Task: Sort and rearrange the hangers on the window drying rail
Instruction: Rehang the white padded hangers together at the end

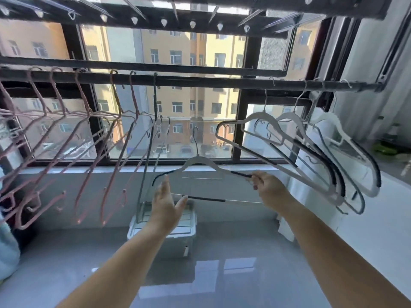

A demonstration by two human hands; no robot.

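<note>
While right hand (266,185) pinches white hanger (198,159) by one tip, it stretches leftward to open left hand (165,205), drying rail (200,82) overhead.

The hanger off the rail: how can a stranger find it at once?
Look below the dark drying rail across the window, in the gap between the pink hangers on the left and the white hangers on the right. The loose hanger there hangs from nothing: the right hand pinches its black-tipped shoulder.
</note>
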